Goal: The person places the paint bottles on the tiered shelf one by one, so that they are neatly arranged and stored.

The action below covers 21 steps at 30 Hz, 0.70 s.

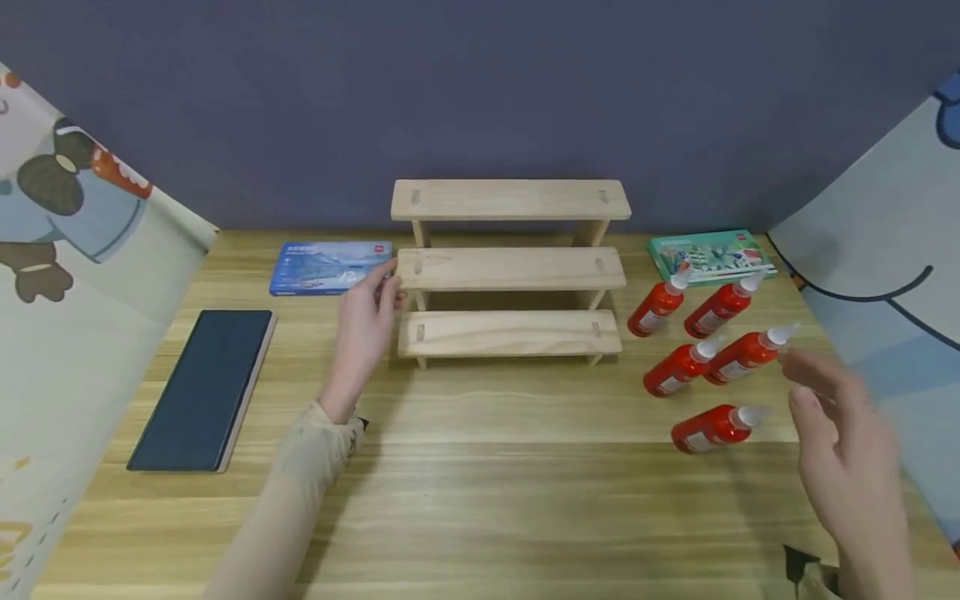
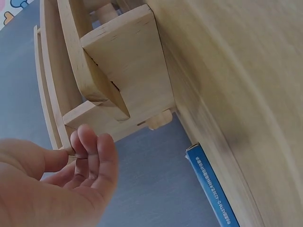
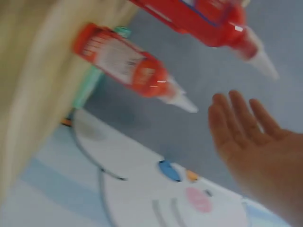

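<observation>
A three-step wooden display stand (image 1: 510, 268) stands against the dark back wall. My left hand (image 1: 365, 310) is at the left end of its middle step, thumb and fingertips pinching the board's edge; the left wrist view shows this hand (image 2: 71, 182) from the palm side, below the stand (image 2: 137, 61). To the right of the stand, several red squeeze bottles (image 1: 711, 429) with white pointed nozzles stand upright on the table. My right hand (image 1: 851, 450) hovers beside them, holding nothing. In the right wrist view its fingers (image 3: 244, 123) are extended, close to a bottle's nozzle (image 3: 182, 101).
Left of the stand lies a flat blue box (image 1: 322, 271), with a dark notebook (image 1: 202, 392) nearer the front. A green box (image 1: 712, 254) lies behind the bottles. Cartoon-printed panels (image 1: 892, 242) border the wooden table (image 1: 480, 500) on both sides.
</observation>
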Each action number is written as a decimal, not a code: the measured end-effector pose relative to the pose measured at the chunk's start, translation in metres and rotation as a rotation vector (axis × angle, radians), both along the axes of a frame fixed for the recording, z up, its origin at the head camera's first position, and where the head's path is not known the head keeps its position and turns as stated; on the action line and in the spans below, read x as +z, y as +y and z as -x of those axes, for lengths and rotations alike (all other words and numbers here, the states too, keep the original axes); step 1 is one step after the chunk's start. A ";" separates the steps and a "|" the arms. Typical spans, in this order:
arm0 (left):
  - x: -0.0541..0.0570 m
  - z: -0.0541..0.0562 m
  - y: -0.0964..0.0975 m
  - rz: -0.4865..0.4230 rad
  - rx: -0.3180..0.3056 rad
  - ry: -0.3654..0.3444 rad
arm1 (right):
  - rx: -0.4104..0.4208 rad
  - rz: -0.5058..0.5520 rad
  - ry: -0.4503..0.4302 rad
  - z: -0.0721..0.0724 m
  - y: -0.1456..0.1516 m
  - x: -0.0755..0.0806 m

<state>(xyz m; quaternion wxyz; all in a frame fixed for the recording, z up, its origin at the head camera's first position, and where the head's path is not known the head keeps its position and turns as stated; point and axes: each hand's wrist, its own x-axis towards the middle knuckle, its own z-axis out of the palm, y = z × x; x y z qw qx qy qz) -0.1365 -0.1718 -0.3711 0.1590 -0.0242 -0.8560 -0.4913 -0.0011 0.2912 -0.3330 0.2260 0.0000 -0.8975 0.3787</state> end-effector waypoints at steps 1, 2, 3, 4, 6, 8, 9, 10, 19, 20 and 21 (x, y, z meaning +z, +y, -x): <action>0.000 0.000 0.001 -0.007 -0.001 0.000 | 0.027 0.013 0.000 -0.003 0.005 -0.006; -0.001 0.000 0.001 -0.017 -0.002 0.001 | 0.045 0.022 -0.010 -0.005 0.008 -0.011; -0.001 0.000 0.002 -0.028 -0.005 0.002 | 0.073 0.035 -0.019 -0.007 0.012 -0.016; -0.001 0.000 0.002 -0.040 -0.008 0.002 | 0.104 0.051 -0.031 -0.008 0.016 -0.021; 0.000 0.000 0.001 -0.057 -0.010 0.001 | 0.158 0.073 -0.061 -0.009 0.021 -0.029; 0.000 0.001 0.000 -0.067 -0.004 0.001 | 0.194 0.082 -0.097 -0.010 0.024 -0.037; 0.000 0.002 0.000 -0.068 0.001 -0.001 | 0.213 0.086 -0.111 -0.010 0.026 -0.041; 0.000 0.002 -0.001 -0.066 0.007 -0.002 | 0.230 0.085 -0.121 -0.010 0.027 -0.044; -0.001 0.003 -0.002 -0.033 0.024 -0.007 | 0.252 -0.012 -0.324 -0.008 0.035 -0.060; -0.001 0.003 -0.003 -0.035 0.027 -0.006 | 0.250 -0.029 -0.347 -0.008 0.035 -0.060; -0.001 0.003 -0.003 -0.038 0.030 -0.007 | 0.252 -0.040 -0.361 -0.008 0.034 -0.061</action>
